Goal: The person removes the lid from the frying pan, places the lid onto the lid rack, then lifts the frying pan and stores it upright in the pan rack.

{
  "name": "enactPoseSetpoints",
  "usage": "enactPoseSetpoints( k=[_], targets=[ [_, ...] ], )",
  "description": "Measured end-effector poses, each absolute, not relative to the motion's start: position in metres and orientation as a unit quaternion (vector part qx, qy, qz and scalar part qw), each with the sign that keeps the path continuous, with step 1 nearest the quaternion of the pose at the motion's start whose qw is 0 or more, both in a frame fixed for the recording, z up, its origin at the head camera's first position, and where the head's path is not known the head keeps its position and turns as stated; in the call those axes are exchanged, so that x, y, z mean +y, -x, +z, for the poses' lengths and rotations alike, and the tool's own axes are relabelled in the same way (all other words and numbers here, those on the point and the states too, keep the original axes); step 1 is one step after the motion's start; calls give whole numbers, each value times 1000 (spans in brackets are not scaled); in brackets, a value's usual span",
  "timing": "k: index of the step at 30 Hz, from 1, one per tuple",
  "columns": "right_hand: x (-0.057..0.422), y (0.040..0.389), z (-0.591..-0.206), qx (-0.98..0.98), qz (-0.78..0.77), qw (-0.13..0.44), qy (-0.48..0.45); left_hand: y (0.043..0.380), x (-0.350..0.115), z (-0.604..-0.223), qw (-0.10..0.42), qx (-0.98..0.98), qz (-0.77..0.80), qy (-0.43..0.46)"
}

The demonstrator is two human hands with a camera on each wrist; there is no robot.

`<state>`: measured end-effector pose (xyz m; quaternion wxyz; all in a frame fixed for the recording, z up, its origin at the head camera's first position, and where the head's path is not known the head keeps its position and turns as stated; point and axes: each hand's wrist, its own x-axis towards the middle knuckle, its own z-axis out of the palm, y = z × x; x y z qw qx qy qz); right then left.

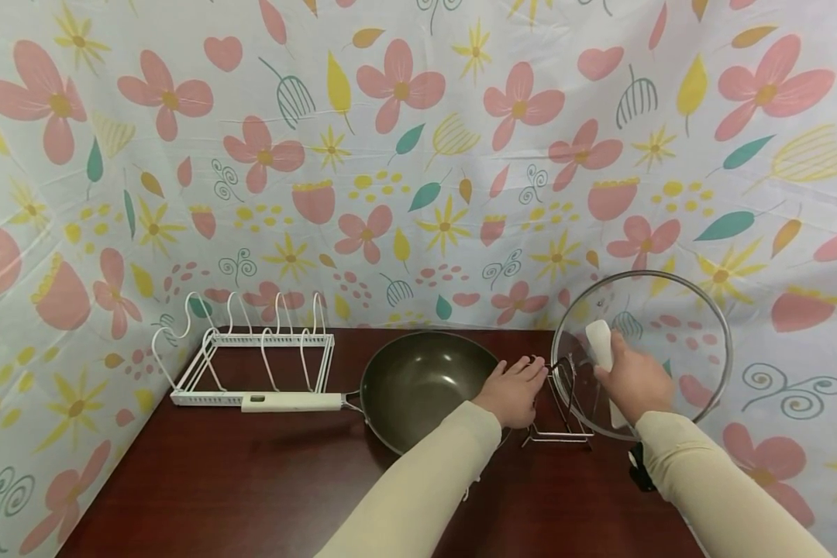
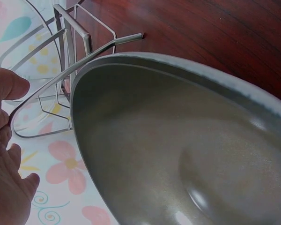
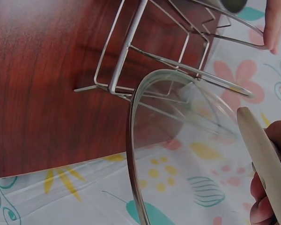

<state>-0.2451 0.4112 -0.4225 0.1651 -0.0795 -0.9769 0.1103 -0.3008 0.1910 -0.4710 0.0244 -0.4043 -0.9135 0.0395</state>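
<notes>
My right hand point(image 1: 638, 384) grips the long pale handle point(image 3: 262, 154) of a round glass lid point(image 1: 697, 333) with a metal rim. Tilted up on edge, the lid overlaps a small metal wire rack point(image 1: 561, 438); its rim is right at the wires in the right wrist view. My left hand point(image 1: 512, 391) reaches over the right rim of a dark wok point(image 1: 418, 387), fingers extended, fingertips at the end of a wire loop point(image 2: 42, 136) of the rack. The wok lies with its cream handle point(image 1: 293, 401) pointing left.
A white rack point(image 1: 209, 394) with several curved dividers stands at the back left, behind the wok's handle. The dark red wooden table point(image 1: 251, 488) ends at a flower-patterned cloth point(image 1: 404, 155) hanging behind and along the sides.
</notes>
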Motion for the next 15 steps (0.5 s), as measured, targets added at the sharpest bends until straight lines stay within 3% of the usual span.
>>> enactPoseSetpoints(
  k=[15],
  targets=[
    [409, 245, -430, -974, 112, 179, 77, 301, 190, -470, 19, -912, 32, 407]
  ],
)
